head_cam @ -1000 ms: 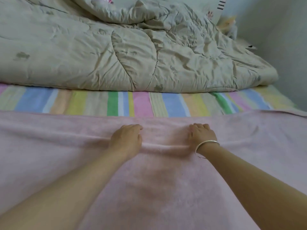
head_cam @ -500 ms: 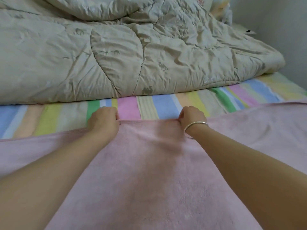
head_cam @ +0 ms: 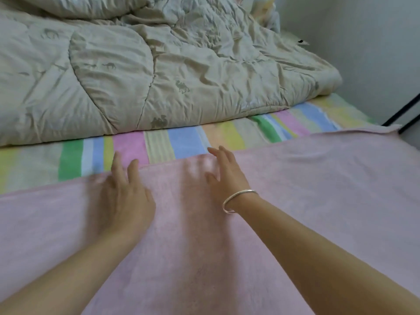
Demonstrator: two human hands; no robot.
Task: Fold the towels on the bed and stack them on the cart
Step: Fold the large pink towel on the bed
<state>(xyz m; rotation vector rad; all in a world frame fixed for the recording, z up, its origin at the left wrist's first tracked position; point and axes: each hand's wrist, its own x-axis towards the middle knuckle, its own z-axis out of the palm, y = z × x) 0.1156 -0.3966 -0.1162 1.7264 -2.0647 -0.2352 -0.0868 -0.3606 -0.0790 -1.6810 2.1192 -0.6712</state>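
A large pale pink towel [head_cam: 306, 201] lies spread flat across the near part of the bed, its far edge running across the striped sheet. My left hand [head_cam: 126, 192] rests on the towel near that far edge with its fingers straight and spread. My right hand [head_cam: 223, 176], with a silver bangle at the wrist, hovers or lies over the same edge a little to the right, fingers extended and blurred by motion. Neither hand holds any cloth. No cart is in view.
A rumpled beige quilt [head_cam: 159, 71] with camel prints fills the far half of the bed. Between it and the towel shows a strip of pastel striped sheet [head_cam: 186, 144]. A pale wall [head_cam: 363, 53] and a dark rod [head_cam: 406, 110] stand at the right.
Both hands gripped the towel's far edge and pushed it away toward the quilt. They have now let go, opened flat and drawn back slightly onto the towel.
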